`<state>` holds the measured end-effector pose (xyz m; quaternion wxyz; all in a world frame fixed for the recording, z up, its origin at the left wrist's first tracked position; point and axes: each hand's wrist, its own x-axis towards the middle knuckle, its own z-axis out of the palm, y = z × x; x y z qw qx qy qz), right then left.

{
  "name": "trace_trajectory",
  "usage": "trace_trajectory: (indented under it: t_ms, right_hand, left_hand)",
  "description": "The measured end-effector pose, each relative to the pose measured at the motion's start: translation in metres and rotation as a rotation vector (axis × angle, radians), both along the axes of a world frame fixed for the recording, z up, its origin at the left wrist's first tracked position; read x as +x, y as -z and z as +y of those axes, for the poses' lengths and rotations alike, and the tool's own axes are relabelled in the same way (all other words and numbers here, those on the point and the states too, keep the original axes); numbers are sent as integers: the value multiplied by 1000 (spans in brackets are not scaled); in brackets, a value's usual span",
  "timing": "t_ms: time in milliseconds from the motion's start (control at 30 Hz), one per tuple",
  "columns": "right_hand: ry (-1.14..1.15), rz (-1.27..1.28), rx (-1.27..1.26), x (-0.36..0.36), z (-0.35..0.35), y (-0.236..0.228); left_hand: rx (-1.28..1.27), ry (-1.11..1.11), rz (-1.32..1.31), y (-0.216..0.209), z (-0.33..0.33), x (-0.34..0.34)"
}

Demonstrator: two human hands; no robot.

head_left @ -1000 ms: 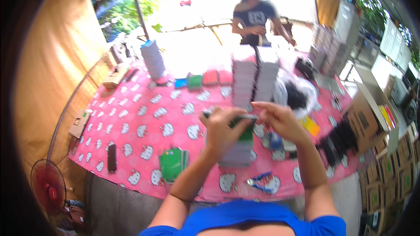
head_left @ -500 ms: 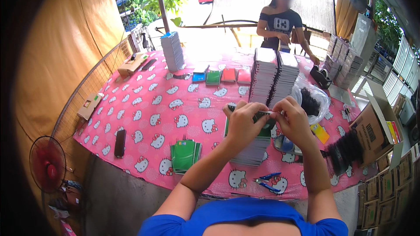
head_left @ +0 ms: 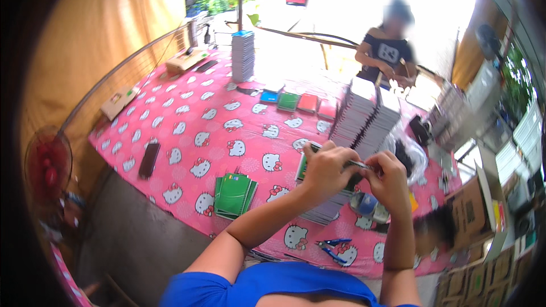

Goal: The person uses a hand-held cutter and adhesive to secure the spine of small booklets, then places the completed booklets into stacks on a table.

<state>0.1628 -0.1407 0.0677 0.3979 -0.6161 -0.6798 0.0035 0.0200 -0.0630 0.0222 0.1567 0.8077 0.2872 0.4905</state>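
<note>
My left hand (head_left: 330, 169) is closed around a dark-edged spiral notebook (head_left: 315, 147), mostly hidden by my fingers. My right hand (head_left: 391, 181) pinches at the right end of its thin bound edge; the fingertips hide the exact spot. Below both hands stands a stack of notebooks (head_left: 326, 211), its pale page edges facing me. Several green spiral notebooks (head_left: 234, 194) lie in a fanned pile left of my left forearm. Blue-handled cutting pliers (head_left: 336, 249) rest on the pink patterned cloth nearer to me.
Tall notebook stacks (head_left: 359, 115) rise beyond my hands, beside a clear plastic bag (head_left: 420, 163). Small coloured notebooks (head_left: 288, 101) line up farther back. A dark phone-like object (head_left: 149, 160) lies at left. An open carton (head_left: 469, 210) stands at right. Across the table is another person (head_left: 388, 51).
My view has swung to the right and blurs. Both hands stay together at the notebook's edge. The person opposite has drawn an outstretched arm in, bringing both hands together.
</note>
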Motion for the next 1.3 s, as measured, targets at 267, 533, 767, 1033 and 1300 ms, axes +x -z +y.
trace_trajectory:
  t_ms: [267, 533, 767, 1033, 1300]
  right_hand:
    - [-17, 36, 128, -2, 13, 7]
    - [-18, -35, 64, 10, 12, 4]
    - [33, 25, 122, 9, 8, 13]
    - [-17, -1, -62, 21, 12, 9]
    - [207, 1, -693, 165, -26, 177]
  left_hand:
    - [0, -45, -16, 5, 4, -1]
    - [-36, -8, 5, -1, 7, 8]
    - [3, 4, -42, 2, 4, 11]
    - [-48, 18, 58, -6, 9, 6]
    - [70, 16, 59, -6, 16, 5]
